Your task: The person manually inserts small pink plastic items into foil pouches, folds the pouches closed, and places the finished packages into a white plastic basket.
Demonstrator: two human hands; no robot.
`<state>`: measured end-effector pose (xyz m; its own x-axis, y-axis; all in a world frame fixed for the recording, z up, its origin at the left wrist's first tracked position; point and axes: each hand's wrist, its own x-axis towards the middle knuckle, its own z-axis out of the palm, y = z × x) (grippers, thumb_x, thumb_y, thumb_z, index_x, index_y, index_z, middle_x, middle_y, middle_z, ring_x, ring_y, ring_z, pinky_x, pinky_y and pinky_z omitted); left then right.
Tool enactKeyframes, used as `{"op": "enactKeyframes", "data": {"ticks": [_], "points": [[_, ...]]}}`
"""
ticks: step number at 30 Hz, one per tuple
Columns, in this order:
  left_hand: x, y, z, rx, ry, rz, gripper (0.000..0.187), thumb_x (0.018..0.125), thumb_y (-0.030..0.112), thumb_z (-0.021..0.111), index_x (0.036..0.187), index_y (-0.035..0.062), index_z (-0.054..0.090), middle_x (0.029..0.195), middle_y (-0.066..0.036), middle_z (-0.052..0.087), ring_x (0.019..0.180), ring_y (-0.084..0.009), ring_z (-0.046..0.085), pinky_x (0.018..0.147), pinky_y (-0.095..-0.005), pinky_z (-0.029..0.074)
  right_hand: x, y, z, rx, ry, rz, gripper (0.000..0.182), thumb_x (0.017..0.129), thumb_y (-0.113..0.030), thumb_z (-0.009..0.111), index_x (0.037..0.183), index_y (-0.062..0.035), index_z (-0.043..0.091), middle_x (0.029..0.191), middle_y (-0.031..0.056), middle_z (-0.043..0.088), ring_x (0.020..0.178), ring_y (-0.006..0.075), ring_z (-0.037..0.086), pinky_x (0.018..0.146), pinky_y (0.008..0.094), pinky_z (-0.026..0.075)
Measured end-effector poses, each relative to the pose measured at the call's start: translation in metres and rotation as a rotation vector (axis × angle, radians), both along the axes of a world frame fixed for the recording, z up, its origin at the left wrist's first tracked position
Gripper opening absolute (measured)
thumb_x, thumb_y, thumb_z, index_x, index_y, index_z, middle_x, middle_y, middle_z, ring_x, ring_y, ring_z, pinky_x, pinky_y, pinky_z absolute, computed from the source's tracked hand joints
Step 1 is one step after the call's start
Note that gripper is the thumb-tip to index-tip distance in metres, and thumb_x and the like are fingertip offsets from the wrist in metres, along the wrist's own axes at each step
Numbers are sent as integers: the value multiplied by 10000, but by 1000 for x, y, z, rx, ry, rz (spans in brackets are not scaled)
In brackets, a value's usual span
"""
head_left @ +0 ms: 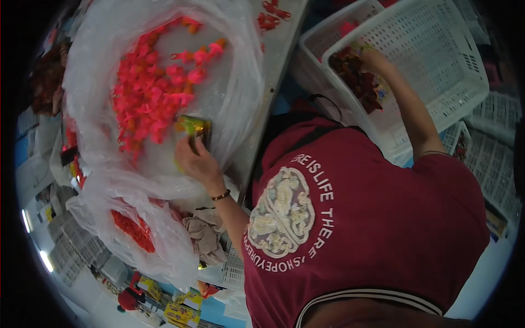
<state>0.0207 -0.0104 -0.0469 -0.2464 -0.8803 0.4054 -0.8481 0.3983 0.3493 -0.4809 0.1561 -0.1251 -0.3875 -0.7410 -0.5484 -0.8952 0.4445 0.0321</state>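
My left hand (198, 163), with a beaded bracelet at the wrist, pinches a small shiny green-and-gold foil packet (195, 127). It is over a clear plastic bag (243, 82) spread open on the metal table, right beside a heap of bright pink plastic pieces (147, 93) with orange parts. On the other side, my right hand (373, 59) reaches down into a white perforated basket (432, 71). Dark red and brown foil packets (355, 76) lie there around its fingers, which are mostly hidden.
A second plastic bag (158, 257) holds small red pieces (133, 230). Beside it lies a crumpled beige cloth (205, 238). A few red pieces (270, 15) lie on the metal table (278, 52). Another white basket (322, 33) stands under the first. Stacked crates (495, 136) line the right.
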Motion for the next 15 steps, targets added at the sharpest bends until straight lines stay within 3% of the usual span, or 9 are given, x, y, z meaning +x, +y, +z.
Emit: {"op": "enactKeyframes", "data": {"ticks": [1, 3, 5, 7, 9, 13, 15], "points": [[-3, 0, 3, 18, -17, 14, 178, 803, 78, 667, 962, 13, 620, 943, -151, 624, 909, -345, 567, 804, -419, 445, 16, -19, 37, 35, -17, 85, 325, 727, -186, 713, 977, 17, 673, 861, 178, 667, 824, 320, 659, 743, 421, 530], [-4, -3, 7, 23, -47, 46, 196, 793, 76, 670, 967, 16, 603, 953, -154, 608, 920, -354, 551, 803, -432, 437, 45, -66, 94, 111, -293, 188, 373, 759, -145, 681, 1082, 34, 624, 950, 196, 659, 839, 323, 649, 769, 408, 517], [-6, -3, 9, 50, -71, 67, 215, 784, 75, 673, 973, 19, 587, 964, -158, 592, 932, -363, 535, 803, -446, 428, 100, -97, 159, -243, -748, 197, 365, 777, -130, 673, 1107, 20, 626, 1022, 158, 673, 874, 274, 660, 786, 366, 519], [-10, -2, 10, 84, -44, 77, 246, 777, 75, 677, 998, 31, 579, 987, -154, 580, 953, -358, 528, 799, -445, 438, 147, -132, 180, -355, -1158, 257, 373, 804, -149, 659, 1144, -1, 617, 1050, 123, 681, 943, 224, 654, 835, 329, 503], [-13, -1, 7, 83, -46, 112, 261, 775, 82, 682, 1008, 32, 576, 1001, -152, 577, 955, -360, 527, 799, -443, 444, 188, -180, 177, -447, -1065, 502, 393, 814, -159, 659, 1175, -13, 601, 1089, 143, 665, 1016, 261, 632, 897, 336, 476], [-14, -3, -3, -13, -16, 155, 221, 786, 119, 681, 969, 41, 583, 983, -132, 585, 941, -344, 533, 790, -426, 444, 282, -282, 143, -910, -741, 707, 491, 793, -237, 687, 1225, -36, 571, 1272, 188, 551, 1189, 336, 514, 998, 374, 413], [-17, -5, -5, -35, -13, 178, 225, 786, 124, 681, 973, 44, 587, 979, -129, 584, 933, -343, 533, 787, -429, 447, 332, -325, 133, -900, -666, 749, 572, 774, -321, 699, 1265, -67, 549, 1355, 167, 486, 1290, 333, 421, 1039, 454, 367]]}}
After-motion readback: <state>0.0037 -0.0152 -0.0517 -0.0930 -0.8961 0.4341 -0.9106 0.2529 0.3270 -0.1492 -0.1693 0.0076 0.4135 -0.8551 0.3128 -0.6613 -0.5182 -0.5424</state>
